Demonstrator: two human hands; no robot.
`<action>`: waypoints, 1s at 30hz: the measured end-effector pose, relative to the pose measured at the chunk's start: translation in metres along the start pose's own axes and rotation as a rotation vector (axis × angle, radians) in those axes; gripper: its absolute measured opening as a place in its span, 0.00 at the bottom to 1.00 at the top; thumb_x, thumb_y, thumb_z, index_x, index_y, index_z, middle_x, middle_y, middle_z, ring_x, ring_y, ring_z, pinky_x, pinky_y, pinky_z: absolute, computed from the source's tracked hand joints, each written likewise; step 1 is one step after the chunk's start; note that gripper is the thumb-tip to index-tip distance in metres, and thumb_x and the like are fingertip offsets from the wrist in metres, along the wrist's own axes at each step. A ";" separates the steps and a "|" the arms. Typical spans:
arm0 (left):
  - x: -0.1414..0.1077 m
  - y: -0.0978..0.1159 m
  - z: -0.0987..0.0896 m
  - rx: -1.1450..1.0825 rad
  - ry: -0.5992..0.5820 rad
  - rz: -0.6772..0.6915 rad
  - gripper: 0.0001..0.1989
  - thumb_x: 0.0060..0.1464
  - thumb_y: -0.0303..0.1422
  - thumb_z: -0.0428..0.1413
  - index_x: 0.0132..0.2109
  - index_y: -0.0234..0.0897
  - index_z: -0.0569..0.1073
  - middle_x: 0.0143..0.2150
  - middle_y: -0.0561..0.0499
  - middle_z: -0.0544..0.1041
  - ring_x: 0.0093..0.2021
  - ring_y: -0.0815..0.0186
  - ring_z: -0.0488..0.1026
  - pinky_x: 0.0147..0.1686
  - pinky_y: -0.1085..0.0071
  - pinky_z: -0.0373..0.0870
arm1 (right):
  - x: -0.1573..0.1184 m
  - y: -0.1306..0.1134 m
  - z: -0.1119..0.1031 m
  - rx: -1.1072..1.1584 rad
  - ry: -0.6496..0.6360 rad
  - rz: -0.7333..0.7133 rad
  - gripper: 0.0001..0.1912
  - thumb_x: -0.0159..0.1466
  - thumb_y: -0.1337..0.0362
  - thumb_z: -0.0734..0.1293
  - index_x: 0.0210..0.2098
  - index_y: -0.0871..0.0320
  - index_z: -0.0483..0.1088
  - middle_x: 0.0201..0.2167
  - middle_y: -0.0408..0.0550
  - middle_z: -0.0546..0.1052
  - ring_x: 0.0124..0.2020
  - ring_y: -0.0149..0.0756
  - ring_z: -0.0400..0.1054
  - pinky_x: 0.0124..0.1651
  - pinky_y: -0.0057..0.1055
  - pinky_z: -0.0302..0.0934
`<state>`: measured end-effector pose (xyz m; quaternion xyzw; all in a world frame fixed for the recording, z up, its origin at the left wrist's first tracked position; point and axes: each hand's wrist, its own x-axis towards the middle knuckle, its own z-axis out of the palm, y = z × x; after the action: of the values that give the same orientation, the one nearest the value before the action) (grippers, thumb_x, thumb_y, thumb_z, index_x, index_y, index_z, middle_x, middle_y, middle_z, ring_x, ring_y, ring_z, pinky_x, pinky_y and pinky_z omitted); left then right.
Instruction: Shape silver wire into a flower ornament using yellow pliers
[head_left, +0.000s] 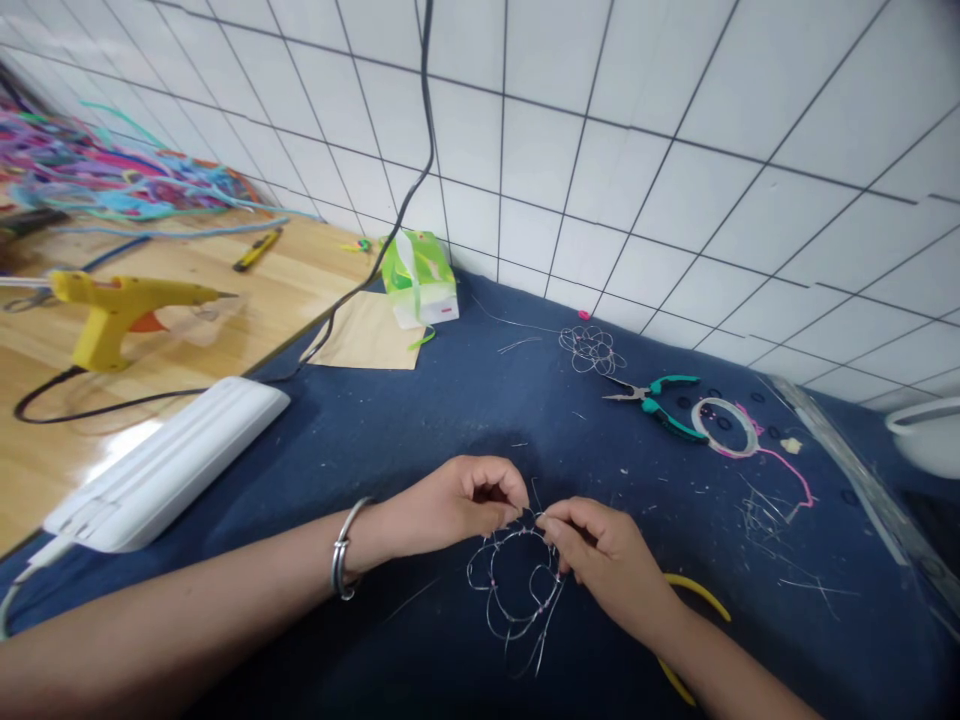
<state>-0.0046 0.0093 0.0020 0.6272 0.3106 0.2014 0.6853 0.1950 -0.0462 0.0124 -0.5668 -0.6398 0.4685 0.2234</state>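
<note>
Two bare hands meet at one looped wire form (513, 617), which lies low in the centre of the view, above a dark blue cloth (450, 400). The left hand (480, 500) pinches its upper edge between thumb and fingertips; the right hand (600, 550) grasps the same edge just beside, thumb against forefinger. Small pink beads dot the wire.

Containers: one green-and-white tissue packet (431, 285) stands near the wall, a pale strip across its front; its contents cannot be told. One white rounded object (930, 440), possibly a vessel, is cut off by the right border, its interior hidden.

Counts, on the cloth: one second wire form (591, 350), near the wall; one pair of teal-handled pliers (646, 394), jaws parted; one white ring (697, 418), with pink strand beside it; one scatter of wire offcuts (765, 520), too fine to number; one white oblong block (169, 460), at left. One brown paper sheet (360, 340) lies beside the packet. Two yellow curved handles (697, 592) show around the right forearm.

On the wooden surface (217, 330): one yellow glue gun (105, 320), one yellow cutter (257, 250) and one heap of multicoloured fuzzy strands (135, 180). One silver bangle (342, 550) encircles the left wrist.
</note>
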 end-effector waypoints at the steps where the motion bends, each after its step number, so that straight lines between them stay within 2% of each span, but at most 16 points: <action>1: 0.000 0.001 0.000 -0.005 0.001 -0.008 0.03 0.51 0.26 0.53 0.35 0.33 0.70 0.28 0.54 0.70 0.27 0.74 0.65 0.28 0.77 0.62 | 0.000 0.000 0.000 -0.008 -0.001 -0.006 0.10 0.62 0.62 0.59 0.31 0.57 0.70 0.20 0.39 0.69 0.21 0.26 0.63 0.26 0.23 0.57; 6: 0.000 0.001 -0.001 -0.026 -0.020 -0.026 0.03 0.52 0.27 0.53 0.35 0.32 0.70 0.27 0.55 0.68 0.26 0.74 0.64 0.28 0.76 0.62 | -0.001 0.001 0.000 -0.033 0.011 -0.033 0.09 0.61 0.63 0.59 0.31 0.57 0.70 0.20 0.40 0.69 0.22 0.26 0.63 0.26 0.24 0.57; 14: 0.001 -0.001 -0.001 -0.047 -0.019 -0.019 0.04 0.51 0.27 0.53 0.36 0.33 0.71 0.30 0.54 0.70 0.28 0.74 0.64 0.29 0.76 0.62 | -0.003 0.003 0.001 -0.011 -0.005 0.002 0.10 0.62 0.61 0.58 0.31 0.56 0.70 0.20 0.39 0.69 0.22 0.26 0.63 0.26 0.23 0.57; 21: 0.002 0.003 -0.001 -0.012 -0.018 -0.078 0.04 0.50 0.27 0.53 0.35 0.33 0.70 0.27 0.55 0.69 0.26 0.74 0.64 0.27 0.77 0.62 | -0.001 0.002 0.002 -0.053 0.017 -0.035 0.10 0.62 0.62 0.59 0.31 0.56 0.70 0.21 0.39 0.69 0.22 0.26 0.63 0.27 0.23 0.57; 30: 0.005 0.000 -0.004 0.000 -0.025 -0.172 0.06 0.49 0.28 0.53 0.36 0.35 0.70 0.27 0.54 0.70 0.27 0.71 0.69 0.21 0.77 0.65 | -0.002 0.004 0.005 -0.034 0.002 -0.075 0.10 0.62 0.61 0.59 0.31 0.56 0.70 0.24 0.40 0.69 0.24 0.26 0.64 0.27 0.23 0.58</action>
<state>-0.0036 0.0155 0.0010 0.6008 0.3549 0.1341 0.7036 0.1939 -0.0498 0.0071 -0.5465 -0.6683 0.4483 0.2318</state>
